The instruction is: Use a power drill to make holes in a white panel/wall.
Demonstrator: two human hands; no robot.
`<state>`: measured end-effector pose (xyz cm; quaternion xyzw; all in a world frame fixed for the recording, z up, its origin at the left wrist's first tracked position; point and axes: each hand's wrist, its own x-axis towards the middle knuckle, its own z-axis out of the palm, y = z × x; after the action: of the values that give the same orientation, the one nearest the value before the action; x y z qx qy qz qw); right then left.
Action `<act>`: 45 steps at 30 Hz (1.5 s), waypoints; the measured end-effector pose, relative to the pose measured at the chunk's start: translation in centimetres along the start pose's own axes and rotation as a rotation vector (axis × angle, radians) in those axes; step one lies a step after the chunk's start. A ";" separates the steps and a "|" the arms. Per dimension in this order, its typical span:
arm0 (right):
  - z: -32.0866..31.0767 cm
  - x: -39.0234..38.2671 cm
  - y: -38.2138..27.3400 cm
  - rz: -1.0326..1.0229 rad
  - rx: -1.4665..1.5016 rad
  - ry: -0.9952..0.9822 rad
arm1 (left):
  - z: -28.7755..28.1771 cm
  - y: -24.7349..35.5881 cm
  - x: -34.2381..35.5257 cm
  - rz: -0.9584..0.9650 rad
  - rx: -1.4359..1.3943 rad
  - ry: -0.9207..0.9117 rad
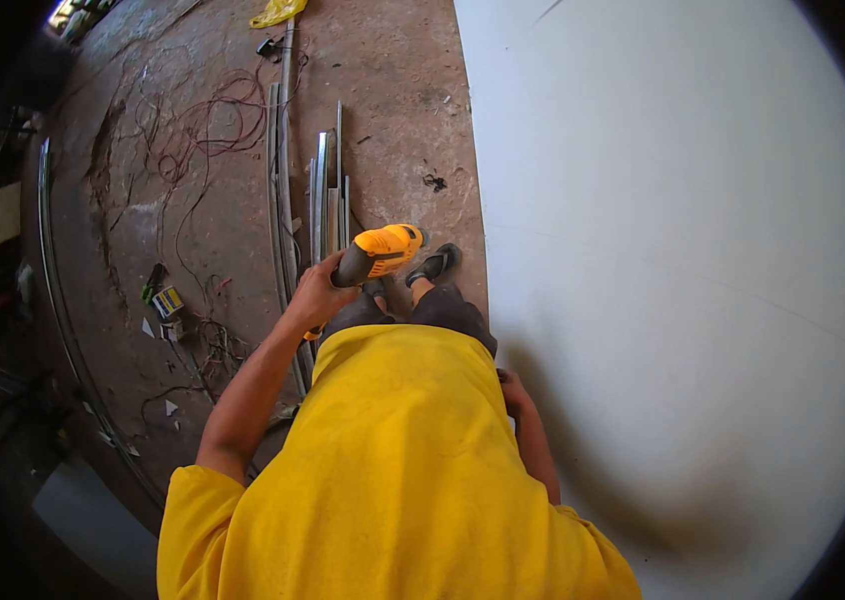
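My left hand (319, 298) is wrapped round the dark grip of a yellow-and-black power drill (389, 248), held out in front of my left thigh. The drill's body points away to the right, and a bit of its yellow base shows below my hand. My right hand (515, 392) hangs low by my right hip, between my yellow shirt and a large white board (673, 250). Its fingers are mostly hidden, so whether it grips anything does not show.
Long metal channels (278, 180) and shorter metal profiles (328, 195) lie on the brown floor ahead. Tangled reddish cable (233, 100) and a small yellow-and-white box (169, 302) lie to the left. The white board fills the right side. A yellow plastic bag (278, 12) lies far ahead.
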<state>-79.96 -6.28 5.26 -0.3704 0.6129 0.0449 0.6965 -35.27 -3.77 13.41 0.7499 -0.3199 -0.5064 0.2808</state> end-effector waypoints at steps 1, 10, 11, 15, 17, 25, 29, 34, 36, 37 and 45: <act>0.0 -0.1 0.0 0.002 -0.015 -0.003 | -0.3 0.2 -0.4 0.001 -0.022 -0.022; -1.2 -1.3 -2.2 0.378 -0.328 0.059 | -1.2 2.8 -2.0 0.077 -0.116 -0.061; -1.5 -0.6 -1.8 0.380 -0.327 0.054 | -1.0 3.1 -1.9 0.073 -0.113 -0.061; -1.8 2.7 -2.3 0.091 -0.336 0.287 | 0.2 3.9 -1.4 0.057 -0.146 -0.071; -1.7 4.8 -4.1 -0.002 -0.340 0.321 | 0.9 4.5 -0.8 0.035 -0.175 -0.085; 4.0 12.9 -12.0 -0.131 0.532 0.181 | 2.9 5.4 1.8 0.030 -0.226 -0.120; 5.4 19.4 -12.0 -0.128 0.913 0.116 | 4.4 5.3 2.3 0.015 -0.250 -0.094; 5.9 23.6 -13.9 -0.055 1.405 0.208 | 4.8 4.1 2.9 0.053 -0.226 -0.111; 6.2 23.3 -15.2 0.055 1.649 0.031 | 4.2 4.0 2.7 0.046 -0.203 -0.107; 6.0 23.4 -14.9 0.054 1.644 0.037 | 4.3 3.6 2.8 0.033 -0.191 -0.117; 7.7 24.1 -10.5 -0.108 1.630 -0.363 | 4.4 0.7 2.4 0.067 -0.045 -0.154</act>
<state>-62.35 -18.85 -11.49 0.2335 0.3131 -0.3866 0.8354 -38.89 -6.51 11.12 0.6911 -0.3539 -0.5600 0.2890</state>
